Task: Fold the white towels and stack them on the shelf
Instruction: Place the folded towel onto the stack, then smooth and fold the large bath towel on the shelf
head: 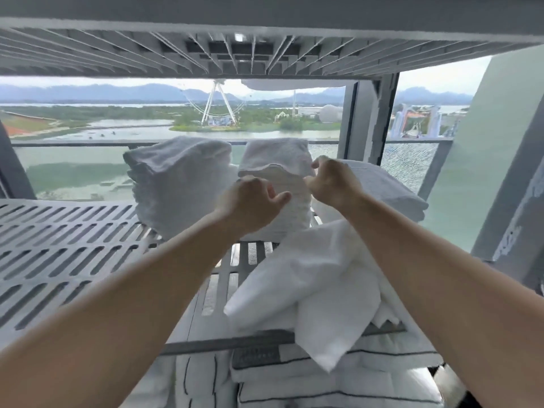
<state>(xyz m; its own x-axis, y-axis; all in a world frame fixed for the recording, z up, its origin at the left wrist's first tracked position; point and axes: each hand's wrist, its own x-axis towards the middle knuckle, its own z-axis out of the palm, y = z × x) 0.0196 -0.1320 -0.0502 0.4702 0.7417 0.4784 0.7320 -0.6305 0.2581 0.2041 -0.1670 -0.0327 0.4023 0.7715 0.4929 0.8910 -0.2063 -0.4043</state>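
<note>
Both hands were up at the middle pile (294,210) of folded white towels on the grey shelf (67,237) with the long holes. The top towel (276,156) of that pile lay right in front of the fingers. Its front edge ran from side to side, from one hand to the other.

The left hand (253,203) was at the left end of that edge. Its fingers were curled and its thumb lay against the front of the pile. I could not tell if it held any cloth. The right hand (334,181) was at the right corner, a bit higher up. Its fingers were curled tight there, and it looked like they pinched the top towel. Both hands were about as near to the pile as each other.

One more pile (179,178) stood just to the left, and a lower pile (385,189) to the right.

A loose towel (309,278), not folded, lay under the right arm and hung over the front of the shelf. The right hand was nearer to it.

Under the shelf was white bedding (338,390) with thin dark lines. It had a grey tag (255,357), too blurry to read. No other words could be seen.
</note>
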